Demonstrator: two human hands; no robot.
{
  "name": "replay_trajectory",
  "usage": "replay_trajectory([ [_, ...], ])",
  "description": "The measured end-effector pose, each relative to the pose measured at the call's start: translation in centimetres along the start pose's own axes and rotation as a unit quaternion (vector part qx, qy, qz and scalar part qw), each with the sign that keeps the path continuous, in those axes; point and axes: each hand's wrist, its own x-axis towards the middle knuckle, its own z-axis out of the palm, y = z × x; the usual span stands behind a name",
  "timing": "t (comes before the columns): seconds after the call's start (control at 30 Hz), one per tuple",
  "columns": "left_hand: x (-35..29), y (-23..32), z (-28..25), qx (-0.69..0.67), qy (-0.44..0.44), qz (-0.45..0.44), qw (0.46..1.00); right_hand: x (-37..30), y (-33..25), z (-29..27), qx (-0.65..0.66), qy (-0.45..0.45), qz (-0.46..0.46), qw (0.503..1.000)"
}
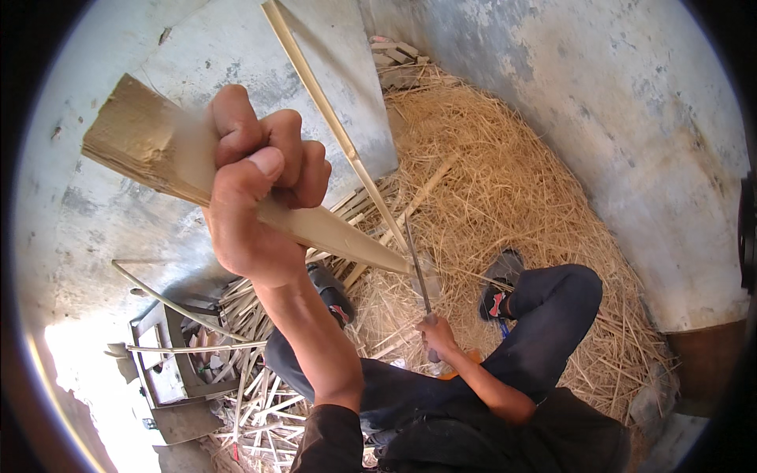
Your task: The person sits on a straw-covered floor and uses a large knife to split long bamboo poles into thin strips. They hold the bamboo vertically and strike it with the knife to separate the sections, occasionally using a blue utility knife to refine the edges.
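Note:
My left hand [260, 181] is raised close to the view, its fingers wrapped round a thick piece of pale wood [146, 142]. That wood is broad and blocky at its near end and narrows toward its far tip, which appears close to the knife blade. Lower down, my right hand [438, 337] is closed on the handle of a long, narrow knife [421, 276] with its dark blade pointing up and away. A long split bamboo strip [331, 118] slants up to the wall. Its lower end meets the blade; how far the blade enters it, I cannot tell.
Loose straw-like shavings [473, 158] cover the floor. Several bamboo strips [252, 315] lie piled at left beside an open metal-framed box [169, 355]. Worn walls [615, 142] rise on both sides. My shoes [498, 296] rest among the shavings.

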Motion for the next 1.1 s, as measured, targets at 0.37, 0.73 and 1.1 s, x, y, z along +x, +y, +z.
replay_trajectory([
  [0.37, 0.0, -0.5, -0.5, -0.086, -0.068, 0.005, 0.994, -6.2, -10.5, 2.3, 0.088, -0.1, -0.221, 0.966],
  [0.73, -0.4, -0.3, -0.2, -0.067, -0.041, 0.006, 0.997, -3.2, -6.4, 0.8, 0.044, -0.018, -0.057, 0.997],
  [1.1, -0.2, -0.5, 0.9, -0.014, -0.037, 0.033, 0.999, 4.5, 1.8, -1.0, -0.114, 0.0, -0.128, 0.985],
])
